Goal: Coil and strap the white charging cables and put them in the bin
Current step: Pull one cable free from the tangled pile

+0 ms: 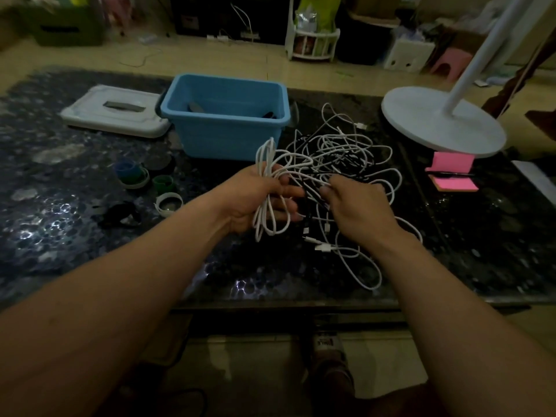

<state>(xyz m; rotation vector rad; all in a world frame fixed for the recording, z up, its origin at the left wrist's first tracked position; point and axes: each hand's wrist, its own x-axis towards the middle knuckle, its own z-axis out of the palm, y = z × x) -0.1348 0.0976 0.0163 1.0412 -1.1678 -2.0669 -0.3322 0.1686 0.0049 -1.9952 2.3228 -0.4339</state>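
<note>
Over the dark speckled tabletop (60,176), both bare forearms reach forward from the near edge. The left hand (255,200) is turned palm up, and its grip is closed around a coiled white cable (264,164). Long loops of that cable stick up above the fingers and hang down below the palm. The right hand (358,206) sits just beside it, back toward the camera, fingers curled down where a white strand meets them. Whether its grip actually pinches that strand cannot be told, since the fingertips are hidden.

Behind and under the right hand lies a loose tangle of cables (340,152), mostly white with a few black ones mixed through. Several connector ends lie on the tabletop near the wrists. A blue bin (225,130) stands just beyond the left hand, touching the far edge of the tangle; something dark lies inside it, too dim to identify. Left of the bin rests a white lid (114,115) with a grey handle.

Nearer on the left sit several small rolls (132,173) in blue, green, white and black. At the right stand a white lamp base (442,121) and pink sticky notes (451,173).
</note>
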